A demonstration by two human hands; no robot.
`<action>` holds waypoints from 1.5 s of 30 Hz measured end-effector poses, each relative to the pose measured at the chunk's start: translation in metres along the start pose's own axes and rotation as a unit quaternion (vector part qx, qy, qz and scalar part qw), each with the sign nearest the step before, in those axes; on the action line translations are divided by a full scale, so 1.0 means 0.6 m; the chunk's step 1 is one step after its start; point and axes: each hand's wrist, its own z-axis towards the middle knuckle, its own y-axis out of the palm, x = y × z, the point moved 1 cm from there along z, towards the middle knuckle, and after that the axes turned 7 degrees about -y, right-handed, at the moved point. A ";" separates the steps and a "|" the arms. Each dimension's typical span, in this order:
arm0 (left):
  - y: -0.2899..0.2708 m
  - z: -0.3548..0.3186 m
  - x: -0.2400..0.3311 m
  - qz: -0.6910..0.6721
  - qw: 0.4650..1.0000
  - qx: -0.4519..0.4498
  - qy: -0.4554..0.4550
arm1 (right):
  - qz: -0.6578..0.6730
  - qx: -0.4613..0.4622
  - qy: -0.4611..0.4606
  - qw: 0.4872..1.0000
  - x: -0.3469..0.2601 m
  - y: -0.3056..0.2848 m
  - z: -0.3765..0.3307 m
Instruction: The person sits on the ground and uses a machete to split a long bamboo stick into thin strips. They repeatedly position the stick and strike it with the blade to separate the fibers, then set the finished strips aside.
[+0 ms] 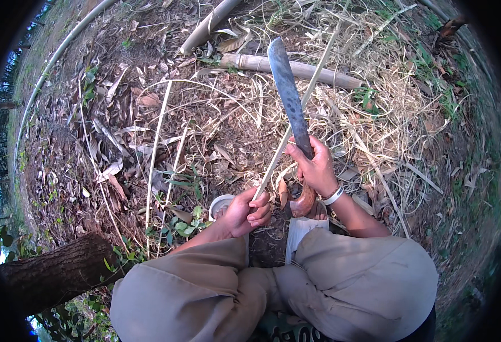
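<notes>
My left hand [247,212] is closed around the lower end of a long, pale bamboo strip [274,163], which slants up and away to the right. In my right hand [315,171] is a machete [288,85] with a dark, spotted blade and a curved brown wooden handle [303,200]. The blade points away from me and crosses the strip, which seems to pass behind it. My right thumb lies close to the strip; whether it presses on it, I cannot tell. A white band circles my right wrist.
Curly bamboo shavings [398,102] and dry leaves cover the ground. A bamboo pole piece [313,73] lies ahead, with another [209,25] beyond it. Loose strips [157,148] lie to the left. A thick log [62,271] is at lower left, beside my bent knees [370,279].
</notes>
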 end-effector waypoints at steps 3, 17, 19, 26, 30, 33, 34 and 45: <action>0.021 0.007 0.004 0.069 0.991 0.113 -0.011 | 0.107 -0.059 0.038 0.992 0.002 0.002 0.022; 0.096 -0.016 0.173 0.806 0.362 0.310 0.351 | 0.022 -0.084 -0.054 0.995 -0.071 -0.001 -0.026; 0.127 -0.015 0.206 0.855 0.190 0.264 0.403 | 0.027 -0.140 -0.096 0.985 -0.075 0.007 -0.024; 0.193 -0.030 0.275 0.876 -0.064 0.224 0.423 | 0.035 -0.349 -0.093 0.932 -0.118 0.011 -0.018; 0.210 -0.055 0.290 0.919 -0.182 0.097 0.336 | 0.089 -0.397 -0.047 0.912 -0.119 0.002 -0.019; 0.143 -0.096 0.353 0.979 -0.023 0.159 0.129 | 0.076 -0.367 -0.033 0.926 -0.131 -0.037 0.003; 0.191 -0.086 0.350 0.927 -0.132 0.009 0.351 | 0.106 -0.328 -0.019 0.939 -0.119 -0.060 0.011; 0.329 -0.006 0.371 0.928 0.047 0.348 0.120 | 0.378 0.080 0.015 0.922 -0.034 -0.244 -0.014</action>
